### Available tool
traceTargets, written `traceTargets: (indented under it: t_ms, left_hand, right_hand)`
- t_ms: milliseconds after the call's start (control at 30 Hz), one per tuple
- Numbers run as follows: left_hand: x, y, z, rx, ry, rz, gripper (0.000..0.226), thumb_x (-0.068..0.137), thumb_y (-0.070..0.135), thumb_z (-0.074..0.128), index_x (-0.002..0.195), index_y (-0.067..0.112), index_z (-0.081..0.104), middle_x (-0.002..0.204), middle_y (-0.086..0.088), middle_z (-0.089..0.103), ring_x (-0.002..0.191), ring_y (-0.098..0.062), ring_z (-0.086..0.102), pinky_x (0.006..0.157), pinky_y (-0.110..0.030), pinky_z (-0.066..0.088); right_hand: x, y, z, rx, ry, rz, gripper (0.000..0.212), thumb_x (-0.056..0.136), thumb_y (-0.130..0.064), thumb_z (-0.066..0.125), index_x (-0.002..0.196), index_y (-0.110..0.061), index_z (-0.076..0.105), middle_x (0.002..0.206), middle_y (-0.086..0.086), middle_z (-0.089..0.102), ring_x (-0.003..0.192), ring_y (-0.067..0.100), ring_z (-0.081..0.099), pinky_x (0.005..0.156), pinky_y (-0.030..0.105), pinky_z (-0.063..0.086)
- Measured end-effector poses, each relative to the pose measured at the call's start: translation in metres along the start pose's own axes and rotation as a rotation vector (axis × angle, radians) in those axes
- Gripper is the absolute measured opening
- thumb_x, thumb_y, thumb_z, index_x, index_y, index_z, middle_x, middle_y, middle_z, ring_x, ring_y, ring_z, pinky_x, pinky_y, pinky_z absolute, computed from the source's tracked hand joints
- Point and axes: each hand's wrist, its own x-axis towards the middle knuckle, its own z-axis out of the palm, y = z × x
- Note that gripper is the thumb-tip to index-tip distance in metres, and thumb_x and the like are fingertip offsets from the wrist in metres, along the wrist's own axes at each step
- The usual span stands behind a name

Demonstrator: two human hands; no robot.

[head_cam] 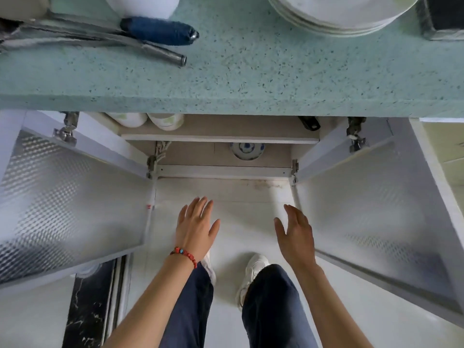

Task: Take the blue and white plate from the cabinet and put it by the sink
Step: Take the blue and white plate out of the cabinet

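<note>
- Your left hand (196, 226) and right hand (296, 238) hang spread and empty in front of the cabinet, whose two doors stand swung wide, likely to clear your reach.
- The blue and white plate (247, 149) lies on the lower shelf (190, 154), untouched.
- No readable writing shows.
</note>
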Motion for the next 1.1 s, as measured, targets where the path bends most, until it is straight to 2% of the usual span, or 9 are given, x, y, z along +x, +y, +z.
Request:
traceTargets:
  t_ms: [333,700,900,1033,1100]
  left_hand:
    - [0.108,-0.051,0.116,-0.028,-0.002,0.018,0.052,0.093,0.039,0.038,0.137,0.012,0.032,0.147,-0.01,0.036,0.137,-0.026,0.026,0.112,-0.042,0.019]
    - [0.243,-0.088,0.236,-0.151,0.102,0.015,0.05,0.092,0.034,0.045,0.134,0.009,0.037,0.144,-0.013,0.04,0.135,-0.027,0.03,0.11,-0.041,0.022]
    - [0.33,-0.105,0.285,-0.374,0.144,-0.041,0.049,0.091,0.027,0.051,0.132,0.004,0.039,0.138,-0.019,0.046,0.128,-0.032,0.039,0.106,-0.042,0.032]
    - [0.376,-0.108,0.308,-0.474,0.174,-0.05,0.05,0.09,0.026,0.052,0.132,0.002,0.039,0.137,-0.022,0.047,0.126,-0.034,0.041,0.104,-0.04,0.034]
    - [0.393,-0.111,0.316,-0.512,0.194,-0.08,0.049,0.09,0.025,0.052,0.131,0.001,0.039,0.136,-0.024,0.046,0.126,-0.035,0.041,0.104,-0.041,0.033]
  right_hand:
    - [0.125,0.042,0.107,0.041,0.098,-0.008,0.043,0.091,-0.022,0.049,0.129,-0.004,0.042,0.133,0.017,0.05,0.123,0.033,0.043,0.102,0.042,0.035]
    - [0.283,0.09,0.211,0.048,0.179,-0.052,0.043,0.092,-0.024,0.046,0.13,-0.003,0.041,0.133,0.02,0.049,0.123,0.034,0.042,0.101,0.044,0.036]
    - [0.372,0.111,0.24,-0.001,0.24,-0.134,0.039,0.092,-0.026,0.046,0.124,-0.004,0.045,0.125,0.022,0.054,0.112,0.038,0.05,0.091,0.045,0.045]
    - [0.424,0.122,0.248,0.104,0.276,-0.097,0.041,0.093,-0.029,0.045,0.126,-0.005,0.044,0.126,0.022,0.054,0.113,0.037,0.051,0.091,0.043,0.046]
    - [0.442,0.128,0.253,0.071,0.271,-0.093,0.04,0.093,-0.03,0.044,0.124,-0.005,0.045,0.124,0.021,0.056,0.112,0.036,0.051,0.087,0.039,0.046]
